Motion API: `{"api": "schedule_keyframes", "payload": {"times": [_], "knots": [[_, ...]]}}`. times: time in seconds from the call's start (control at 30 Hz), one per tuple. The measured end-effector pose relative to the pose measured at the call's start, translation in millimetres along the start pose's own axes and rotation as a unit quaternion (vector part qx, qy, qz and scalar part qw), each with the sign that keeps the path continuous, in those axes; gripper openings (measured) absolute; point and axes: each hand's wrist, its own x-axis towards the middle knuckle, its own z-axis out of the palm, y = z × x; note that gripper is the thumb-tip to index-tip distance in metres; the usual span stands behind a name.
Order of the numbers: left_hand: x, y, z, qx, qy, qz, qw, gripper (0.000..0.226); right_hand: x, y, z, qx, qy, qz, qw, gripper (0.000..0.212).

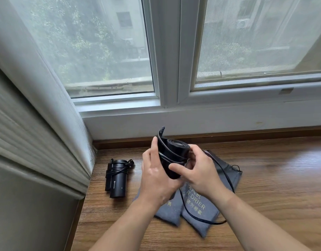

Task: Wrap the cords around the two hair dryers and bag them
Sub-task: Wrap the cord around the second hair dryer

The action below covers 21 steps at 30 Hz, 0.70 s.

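Observation:
A black hair dryer (171, 153) is held up above the wooden sill, nozzle pointing away. My left hand (156, 176) grips its body from the left and below. My right hand (197, 171) pinches its black cord (226, 178) against the barrel, where two or three turns lie wound. The rest of the cord loops down over the bags to the right. A second black hair dryer (117, 178) lies on the sill to the left, its cord wound around it. Two grey drawstring bags (197, 214) with yellow lettering lie flat under my hands.
The wooden sill (273, 178) runs wide to the right. A window frame (170, 105) stands right behind. A grey curtain (38, 124) hangs at the left, close to the lying dryer.

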Motion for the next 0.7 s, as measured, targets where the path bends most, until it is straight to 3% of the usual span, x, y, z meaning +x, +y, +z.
{"api": "schedule_keyframes", "payload": {"times": [0.23, 0.43, 0.57, 0.7], "knots": [[4, -14, -12, -0.047, -0.06, -0.033, 0.997, 0.13, 7, 1, -23, -0.075, -0.102, -0.056, 0.99, 0.063], [1, -24, -20, -0.14, -0.164, -0.05, 0.975, 0.122, 7, -2, -28, -0.1, -0.148, -0.059, 0.982, 0.088], [2, -26, -25, -0.187, -0.215, -0.041, 0.958, 0.108, 7, -2, -30, -0.066, -0.156, -0.073, 0.983, 0.073], [7, -14, -26, -0.141, -0.218, -0.023, 0.965, 0.098, 2, 2, -22, 0.002, -0.108, -0.042, 0.993, 0.054]]}}
